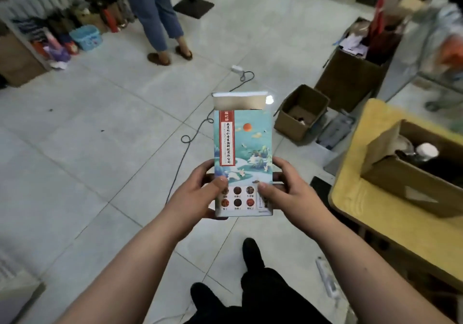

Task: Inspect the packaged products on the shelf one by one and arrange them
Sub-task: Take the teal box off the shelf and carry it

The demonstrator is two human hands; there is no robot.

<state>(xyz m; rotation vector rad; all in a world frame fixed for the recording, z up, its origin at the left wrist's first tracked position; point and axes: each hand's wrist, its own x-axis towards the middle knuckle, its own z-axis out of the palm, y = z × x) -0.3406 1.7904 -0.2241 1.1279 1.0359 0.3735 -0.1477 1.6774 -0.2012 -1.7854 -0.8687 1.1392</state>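
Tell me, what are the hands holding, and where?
A printed box, by its lower end: left hand on its left edge, right hand on its right edge.

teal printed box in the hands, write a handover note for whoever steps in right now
Left hand and right hand both grip the lower end of the tall teal printed cardboard box, thumbs on its front, above the tiled floor.
Its top flap stands open.
Done: box in hand, front facing the camera.
Left: finish checking it, probably close the flap, place it; no shelf clearly in view.
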